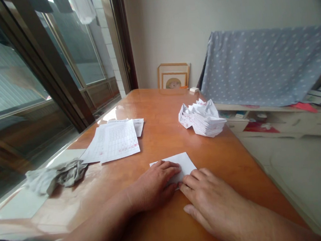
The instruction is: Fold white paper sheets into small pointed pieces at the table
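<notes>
A small sheet of white paper (183, 161) lies on the wooden table in front of me, with a straight near-right edge. My left hand (159, 183) rests flat over its left part, fingers stretched across the paper and thumb by the near edge. On the right edge, my right hand (207, 191) presses with its fingertips; the fingers are slightly bent and the thumb is held apart on the table side. Both hands are open and neither grips the paper. Part of the sheet is hidden under the fingers.
Folded white paper pieces (202, 118) stand in a cluster at the table's right edge. Printed sheets (117, 140) lie to the left, beyond a crumpled grey cloth (71, 172). A small white box (194, 89) sits at the far end of the table (156, 105).
</notes>
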### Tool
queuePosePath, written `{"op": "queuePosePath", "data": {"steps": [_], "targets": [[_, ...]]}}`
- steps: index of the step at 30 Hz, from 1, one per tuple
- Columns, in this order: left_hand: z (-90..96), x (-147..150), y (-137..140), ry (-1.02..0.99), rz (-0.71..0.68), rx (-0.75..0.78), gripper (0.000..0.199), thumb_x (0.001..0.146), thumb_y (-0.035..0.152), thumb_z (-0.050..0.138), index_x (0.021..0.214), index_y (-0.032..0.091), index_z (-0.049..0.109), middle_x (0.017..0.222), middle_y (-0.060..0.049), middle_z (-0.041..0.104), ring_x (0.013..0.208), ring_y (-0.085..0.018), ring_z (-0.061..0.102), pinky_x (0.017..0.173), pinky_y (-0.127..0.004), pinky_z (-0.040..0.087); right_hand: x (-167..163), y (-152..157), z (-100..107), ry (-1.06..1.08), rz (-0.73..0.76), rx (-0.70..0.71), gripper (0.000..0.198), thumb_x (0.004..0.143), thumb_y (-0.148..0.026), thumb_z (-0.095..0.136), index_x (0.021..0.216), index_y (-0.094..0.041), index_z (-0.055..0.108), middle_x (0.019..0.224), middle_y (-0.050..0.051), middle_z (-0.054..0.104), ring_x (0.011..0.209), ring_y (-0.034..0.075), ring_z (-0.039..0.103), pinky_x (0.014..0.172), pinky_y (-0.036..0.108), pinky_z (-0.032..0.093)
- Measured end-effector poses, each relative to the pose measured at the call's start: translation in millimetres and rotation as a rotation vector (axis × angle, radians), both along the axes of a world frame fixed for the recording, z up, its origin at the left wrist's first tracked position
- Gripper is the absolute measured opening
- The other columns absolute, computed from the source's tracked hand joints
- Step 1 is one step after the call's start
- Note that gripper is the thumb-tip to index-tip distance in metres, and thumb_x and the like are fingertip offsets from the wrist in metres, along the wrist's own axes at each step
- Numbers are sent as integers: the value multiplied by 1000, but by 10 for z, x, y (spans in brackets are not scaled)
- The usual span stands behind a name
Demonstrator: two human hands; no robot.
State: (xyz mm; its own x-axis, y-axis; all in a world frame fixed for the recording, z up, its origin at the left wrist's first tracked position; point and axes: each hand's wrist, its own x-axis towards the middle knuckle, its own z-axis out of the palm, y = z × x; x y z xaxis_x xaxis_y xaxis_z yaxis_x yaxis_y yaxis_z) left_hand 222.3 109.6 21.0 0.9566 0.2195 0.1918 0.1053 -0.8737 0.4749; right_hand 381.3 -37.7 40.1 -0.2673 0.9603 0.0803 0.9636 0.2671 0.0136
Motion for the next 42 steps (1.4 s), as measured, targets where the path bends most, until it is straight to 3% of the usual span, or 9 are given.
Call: {"op": "queuePosePath", "data": {"steps": [9,18,26,34,42], "targets": [[-35,-28,44,41,-9,-34,44,93,23,59,137,20,56,138,-11,59,128,-25,52,113,-42,42,145,-40,161,-128,-130,-94,24,89,-38,66,101,-19,74,100,12,71,96,33,59,86,49,43],[-25,-34,61,74,-1,-56,44,96,27,54,140,21,56,143,-10,57,131,-26,51,115,-43,41,285,-25,277,-105,-234,-182,24,90,-38,62,97,-19,75,99,12,71,99,33,57,88,48,39],[-39,-122,179,80,-53,-179,56,90,8,50,143,25,54,151,-6,51,140,-21,46,121,-41,34,157,-40,174,-73,-149,-121,26,93,-37,59,101,-18,75,107,14,70,105,34,57,92,50,40],[-63,-140,300,64,-116,-272,67,76,-3,49,139,21,56,145,-6,57,137,-20,50,119,-37,36,-13,-27,26,17,-56,-61,30,91,-44,65,105,-18,73,104,12,70,103,32,58,96,50,42],[-115,-114,338,32,-132,-310,74,70,-8,46,136,23,58,141,-4,61,130,-21,56,115,-38,40,-189,-23,-58,87,6,-17,44,89,-54,65,114,-19,70,112,11,69,107,33,57,100,52,42]]}}
